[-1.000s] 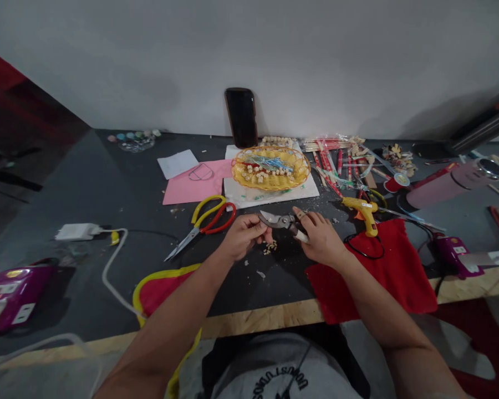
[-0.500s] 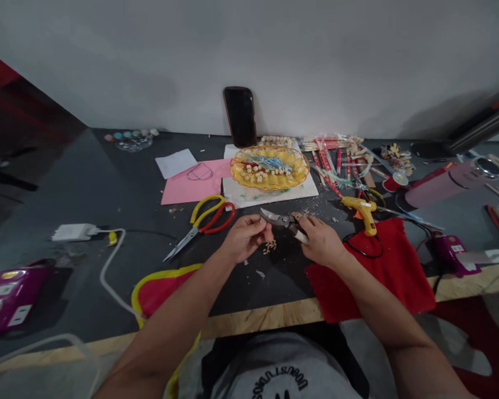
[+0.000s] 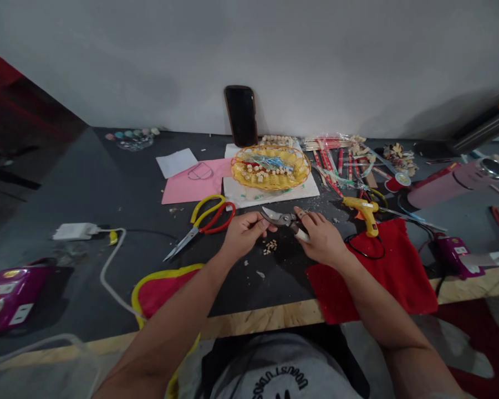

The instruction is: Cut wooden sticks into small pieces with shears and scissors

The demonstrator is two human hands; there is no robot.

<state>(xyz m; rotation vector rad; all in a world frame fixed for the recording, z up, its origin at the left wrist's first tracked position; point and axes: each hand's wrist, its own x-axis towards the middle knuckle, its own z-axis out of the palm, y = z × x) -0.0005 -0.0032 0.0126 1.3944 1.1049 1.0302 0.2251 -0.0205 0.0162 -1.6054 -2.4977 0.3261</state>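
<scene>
Since the previous frame, the left hand's point(image 3: 243, 234) lower fingers have drawn in toward the shears, leaving more of the small pale pieces point(image 3: 270, 247) in view. Beyond the hands, upper centre, a yellow basket point(image 3: 270, 189) of beads and blue strands sits on a white sheet point(image 3: 233, 195), with a phone point(image 3: 242, 116) propped upright behind. Open-bladed scissors point(image 3: 197, 227) lie left of centre, near the left hand; right of centre, a yellow glue gun point(image 3: 361, 208) and a red cloth point(image 3: 399, 266) flank the right hand point(image 3: 321, 239), the right forearm crossing over the cloth.

Both forearms reach up from the lower corners and converge mid-frame. The right hand is closed around the pale handle of the pruning shears point(image 3: 281, 220), whose jaws point left, slightly parted. The left thumb and forefinger are pressed together at the blade tips; whatever they pinch is too small to make out. The pieces lie loose on the dark tabletop point(image 3: 233, 288) just below the shears.
</scene>
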